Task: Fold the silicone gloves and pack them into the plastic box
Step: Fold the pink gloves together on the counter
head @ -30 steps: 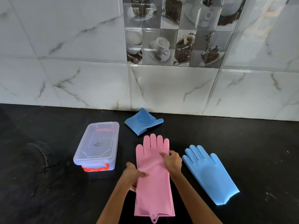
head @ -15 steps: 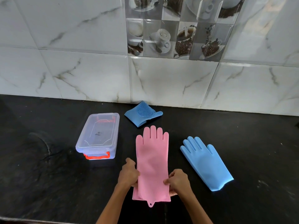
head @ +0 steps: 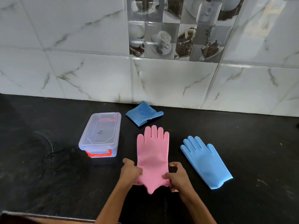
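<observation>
A pink silicone glove point(head: 152, 152) lies on the black counter, fingers pointing toward the wall. My left hand point(head: 131, 172) pinches its cuff on the left side and my right hand point(head: 178, 176) pinches it on the right; the cuff edge is bunched and lifted between them. A flat blue glove point(head: 204, 160) lies to the right. A folded blue glove point(head: 143, 113) with its bristle pad up sits near the wall. The clear plastic box point(head: 101, 135) with a shut lid and orange latch stands to the left.
The black counter point(head: 48, 175) ends at a marble-tiled wall point(head: 97, 75) behind the gloves. Its front edge runs along the bottom left.
Both hands slid down the pink glove from its middle to its cuff and now grip and lift the cuff edge. The camera view shifted slightly.
</observation>
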